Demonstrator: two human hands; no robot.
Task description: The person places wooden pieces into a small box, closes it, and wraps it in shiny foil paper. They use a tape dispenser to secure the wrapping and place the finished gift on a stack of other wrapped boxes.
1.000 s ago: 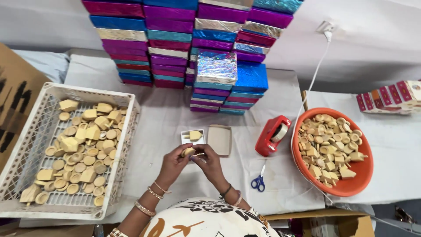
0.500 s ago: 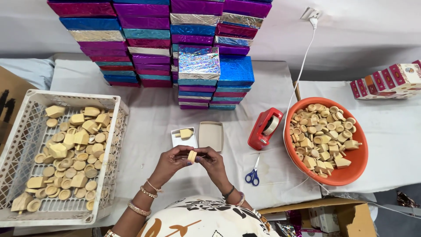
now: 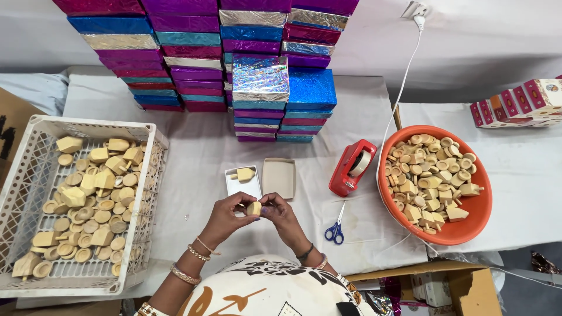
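Both hands meet at the table's front edge around one small pale wooden piece. My left hand pinches it from the left and my right hand from the right. Just beyond the hands lies a small open white box with another wooden piece inside. Its shallow lid lies beside it on the right.
A white plastic crate of wooden pieces stands at the left. An orange bowl full of wooden pieces sits at the right. Between lie a red tape dispenser and blue-handled scissors. Stacks of shiny coloured boxes stand behind.
The hands stay together on the wooden piece and have turned it slightly. The camera view has shifted a little; nothing else on the table has moved.
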